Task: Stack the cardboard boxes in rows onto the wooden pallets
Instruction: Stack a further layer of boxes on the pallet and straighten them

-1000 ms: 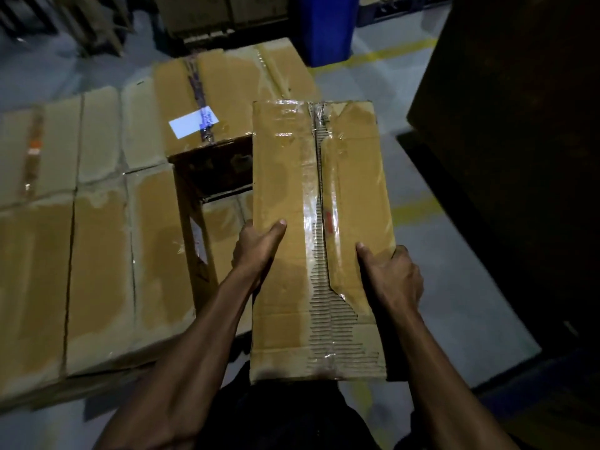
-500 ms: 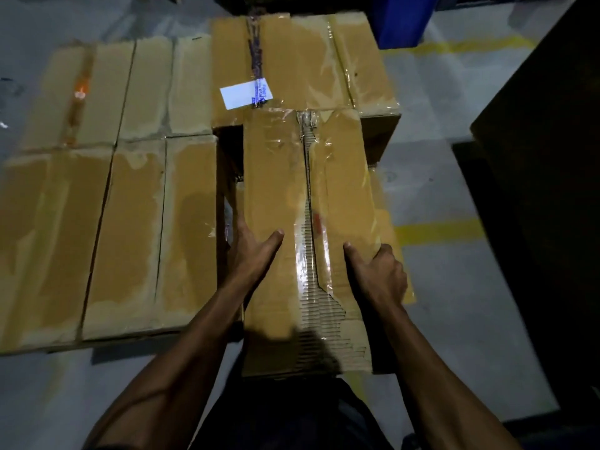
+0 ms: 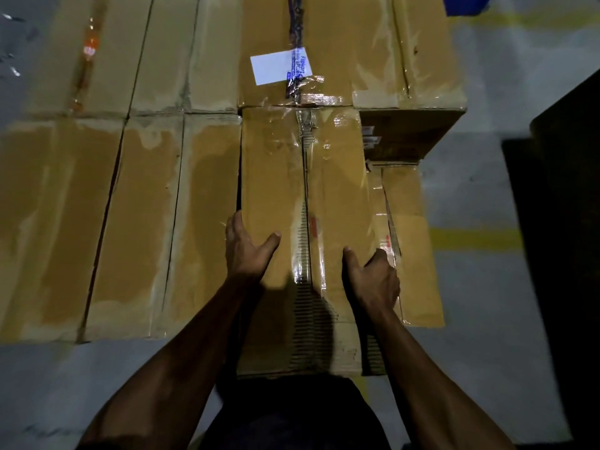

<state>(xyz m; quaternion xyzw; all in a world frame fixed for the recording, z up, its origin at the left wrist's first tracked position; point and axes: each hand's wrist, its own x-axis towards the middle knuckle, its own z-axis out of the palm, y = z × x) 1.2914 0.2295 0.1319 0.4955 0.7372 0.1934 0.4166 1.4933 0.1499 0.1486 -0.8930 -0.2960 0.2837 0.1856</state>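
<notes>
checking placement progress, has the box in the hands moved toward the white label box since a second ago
Yes. The held box has moved forward into the row: its far edge now meets the white-label box, where a dark gap showed a second ago. Both hands grip its sides.

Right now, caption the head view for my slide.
Both hands, left and right, hold a taped cardboard box among stacked boxes.

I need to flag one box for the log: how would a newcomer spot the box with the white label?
Start at the block of stacked cardboard boxes. Go to the far row, straight beyond the box held in both hands. The labelled box alone carries a white label beside dark tape.
</notes>
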